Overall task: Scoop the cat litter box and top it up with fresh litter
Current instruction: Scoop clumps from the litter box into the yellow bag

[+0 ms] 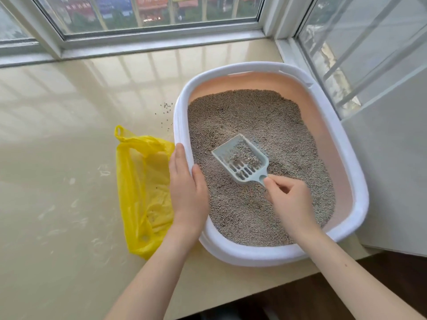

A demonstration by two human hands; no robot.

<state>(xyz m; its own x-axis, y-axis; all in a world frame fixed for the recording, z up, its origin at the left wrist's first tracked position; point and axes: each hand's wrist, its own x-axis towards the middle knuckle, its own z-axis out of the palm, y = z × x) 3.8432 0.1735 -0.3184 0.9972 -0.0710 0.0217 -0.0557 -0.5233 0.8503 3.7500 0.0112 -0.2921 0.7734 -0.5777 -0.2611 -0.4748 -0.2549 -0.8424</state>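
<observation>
Right hand [290, 199] pinches the scoop [241, 158] by its short handle, fingers curled round it, the slotted pan lying on the litter [254, 116] mid-box with some granules in it. Left hand [187, 188] rests flat along the box [342, 144] rim's left side, fingers straight, thumb just over the inner edge — steadying it. A yellow bag [143, 181] lies flat just left of the box, touching it, on the sill [69, 135].

Judging from this, the step is sifting: lift level, shake gently so clean grains fall through the slots, then tip clumps into the bag — which likely needs opening first. Most of the handle is hidden by the fingers. Any clumps are hard to make out. No fresh litter supply shows.
</observation>
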